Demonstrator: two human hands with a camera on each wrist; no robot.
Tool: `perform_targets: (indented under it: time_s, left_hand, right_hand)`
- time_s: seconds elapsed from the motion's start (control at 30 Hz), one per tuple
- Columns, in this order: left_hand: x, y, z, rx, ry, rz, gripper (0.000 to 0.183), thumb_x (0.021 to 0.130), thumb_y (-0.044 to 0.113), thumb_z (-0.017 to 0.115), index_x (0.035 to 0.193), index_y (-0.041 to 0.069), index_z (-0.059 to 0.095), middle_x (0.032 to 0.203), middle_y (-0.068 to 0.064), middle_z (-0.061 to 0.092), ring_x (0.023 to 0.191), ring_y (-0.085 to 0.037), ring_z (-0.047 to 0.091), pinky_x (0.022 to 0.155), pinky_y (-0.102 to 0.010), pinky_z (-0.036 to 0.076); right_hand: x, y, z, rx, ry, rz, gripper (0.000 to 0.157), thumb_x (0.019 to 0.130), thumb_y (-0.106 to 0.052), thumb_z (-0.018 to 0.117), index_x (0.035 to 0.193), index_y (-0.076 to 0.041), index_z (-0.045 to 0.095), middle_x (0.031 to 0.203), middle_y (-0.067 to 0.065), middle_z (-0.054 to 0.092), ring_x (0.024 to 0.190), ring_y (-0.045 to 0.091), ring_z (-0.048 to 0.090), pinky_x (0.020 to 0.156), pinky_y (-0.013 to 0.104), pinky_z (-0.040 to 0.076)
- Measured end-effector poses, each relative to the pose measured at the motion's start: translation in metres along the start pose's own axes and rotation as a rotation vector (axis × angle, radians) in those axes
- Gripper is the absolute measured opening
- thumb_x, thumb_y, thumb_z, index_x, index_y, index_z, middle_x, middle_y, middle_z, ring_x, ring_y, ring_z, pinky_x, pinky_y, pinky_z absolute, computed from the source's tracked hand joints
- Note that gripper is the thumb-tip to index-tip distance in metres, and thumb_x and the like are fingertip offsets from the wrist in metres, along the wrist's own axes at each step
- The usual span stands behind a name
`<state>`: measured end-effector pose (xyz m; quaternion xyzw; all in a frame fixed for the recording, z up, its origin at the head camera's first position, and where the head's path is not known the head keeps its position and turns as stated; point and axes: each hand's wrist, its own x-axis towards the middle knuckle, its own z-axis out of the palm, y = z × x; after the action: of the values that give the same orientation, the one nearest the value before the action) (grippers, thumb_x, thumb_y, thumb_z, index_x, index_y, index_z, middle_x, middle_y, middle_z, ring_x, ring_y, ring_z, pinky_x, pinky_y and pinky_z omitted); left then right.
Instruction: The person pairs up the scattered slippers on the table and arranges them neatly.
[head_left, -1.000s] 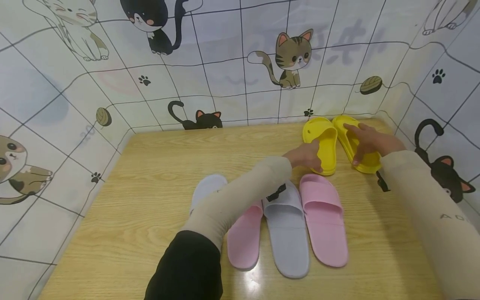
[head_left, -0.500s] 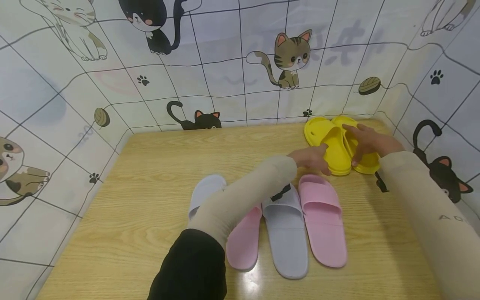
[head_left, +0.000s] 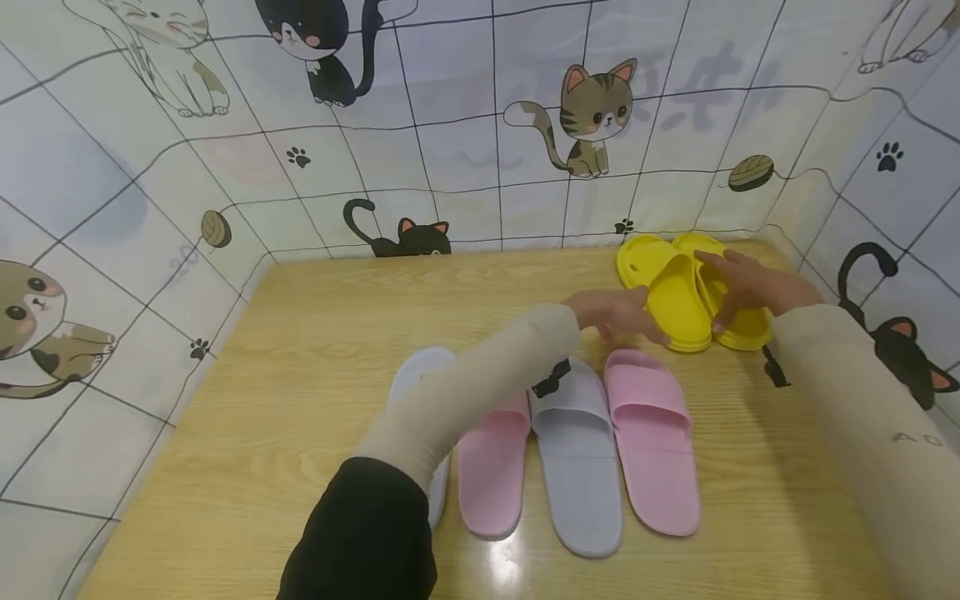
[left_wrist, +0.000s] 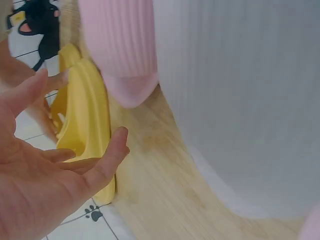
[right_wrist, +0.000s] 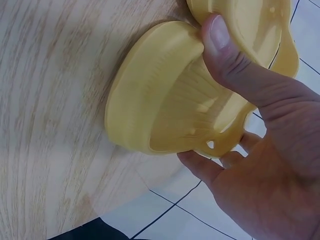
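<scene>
Two yellow slippers stand side by side at the far right of the wooden surface, the left one (head_left: 681,312) leaning close against the right one (head_left: 744,332). My right hand (head_left: 753,283) spans the right slipper, seen in the right wrist view with the thumb at one edge of the yellow slipper (right_wrist: 145,95) and fingers along the opposite edge. Just left of the pair is my left hand (head_left: 611,312), its fingers loosely extended and holding nothing. In the left wrist view, that hand's fingertips (left_wrist: 117,140) overlap the side of a yellow slipper (left_wrist: 92,100).
Nearer, in a row, lie a grey slipper (head_left: 423,364) partly hidden by my left sleeve, a pink slipper (head_left: 491,475), another grey slipper (head_left: 581,475) and another pink slipper (head_left: 660,467). A cat-patterned wall sheet (head_left: 450,150) bounds the wooden surface (head_left: 300,400) behind and at both sides.
The left yellow slipper has shifted right, up against the other one. My left hand first moved right with it, then drew back slightly left. The right hand keeps its place.
</scene>
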<state>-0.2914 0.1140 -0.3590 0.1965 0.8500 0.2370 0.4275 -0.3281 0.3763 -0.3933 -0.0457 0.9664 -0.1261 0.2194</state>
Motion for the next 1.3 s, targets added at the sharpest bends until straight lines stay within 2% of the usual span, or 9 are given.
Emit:
perform_targets:
  time_s: [0.23,0.4,0.6,0.67,0.77,0.9,1.07,1.2,1.3]
  left_hand:
    - [-0.028,-0.024,-0.016,-0.108,0.044,0.073,0.103,0.096,0.045,0.069,0.168,0.024,-0.002,0.176,0.01,0.003,0.153,-0.01,0.034,0.109,-0.037,0.053]
    - [-0.052,-0.053,-0.03,-0.103,0.133,0.144,0.093,0.098,0.045,0.067,0.167,0.017,0.012,0.174,-0.005,0.017,0.15,-0.02,0.042,0.107,-0.037,0.055]
    - [-0.091,-0.091,-0.039,-0.107,0.225,0.224,0.078,0.1,0.045,0.065,0.163,0.02,0.026,0.168,-0.013,0.032,0.14,-0.026,0.053,0.104,-0.038,0.055]
    - [-0.102,-0.1,-0.037,-0.094,0.24,0.265,0.074,0.101,0.044,0.064,0.161,0.021,0.03,0.167,-0.012,0.033,0.138,-0.025,0.055,0.101,-0.037,0.056]
    - [-0.116,-0.113,-0.031,-0.024,0.271,0.33,0.068,0.101,0.044,0.064,0.159,0.021,0.036,0.165,-0.006,0.037,0.144,-0.023,0.049,0.109,-0.039,0.051]
    - [-0.135,-0.128,-0.02,0.126,0.305,0.396,0.067,0.101,0.042,0.063,0.158,0.016,0.038,0.163,-0.002,0.041,0.151,-0.023,0.039,0.123,-0.042,0.037]
    - [-0.163,-0.14,-0.002,0.276,0.276,0.345,0.071,0.1,0.041,0.066,0.159,0.016,0.037,0.162,-0.008,0.041,0.148,-0.024,0.042,0.122,-0.042,0.037]
    - [-0.174,-0.145,0.01,0.267,0.266,0.291,0.075,0.099,0.043,0.067,0.162,0.019,0.033,0.169,-0.012,0.029,0.155,-0.029,0.034,0.125,-0.048,0.033]
    - [-0.176,-0.149,0.016,0.24,0.28,0.284,0.077,0.099,0.044,0.067,0.163,0.021,0.032,0.172,-0.012,0.022,0.158,-0.031,0.026,0.127,-0.05,0.029]
  right_hand:
    - [-0.002,0.009,-0.003,-0.02,0.036,-0.09,0.146,0.059,-0.041,0.1,0.164,-0.002,0.005,0.16,0.046,0.0,0.146,0.067,0.003,0.112,0.083,0.01]
    - [-0.007,0.011,-0.005,-0.012,0.036,-0.09,0.143,0.062,-0.041,0.098,0.163,-0.001,0.004,0.16,0.046,-0.002,0.147,0.067,0.001,0.113,0.083,0.009]
    - [-0.012,0.013,-0.006,-0.02,0.038,-0.099,0.136,0.071,-0.037,0.095,0.163,0.0,0.002,0.16,0.046,-0.003,0.148,0.066,-0.003,0.113,0.082,0.008]
    - [-0.015,0.015,-0.006,-0.018,0.038,-0.11,0.136,0.071,-0.037,0.095,0.162,0.003,0.003,0.16,0.047,-0.001,0.148,0.065,-0.004,0.113,0.082,0.007]
    - [-0.02,0.018,-0.005,-0.008,0.041,-0.12,0.135,0.071,-0.037,0.094,0.161,0.005,0.004,0.158,0.049,-0.003,0.147,0.067,-0.006,0.111,0.084,0.009]
    - [-0.024,0.019,-0.003,0.003,0.053,-0.121,0.135,0.071,-0.038,0.094,0.162,0.002,0.004,0.157,0.051,-0.011,0.143,0.073,-0.006,0.107,0.088,0.01]
    - [-0.025,0.014,0.002,-0.047,0.072,-0.176,0.127,0.076,-0.039,0.091,0.162,0.002,0.007,0.154,0.055,-0.007,0.138,0.079,-0.002,0.103,0.091,0.014]
    - [-0.031,0.009,0.003,-0.017,0.062,-0.197,0.117,0.084,-0.024,0.085,0.16,0.007,0.003,0.153,0.056,-0.005,0.139,0.078,-0.004,0.103,0.092,0.011]
    - [-0.043,-0.001,-0.003,0.023,0.11,-0.232,0.113,0.081,-0.01,0.081,0.159,0.011,0.003,0.156,0.052,0.002,0.143,0.072,-0.003,0.108,0.089,0.008]
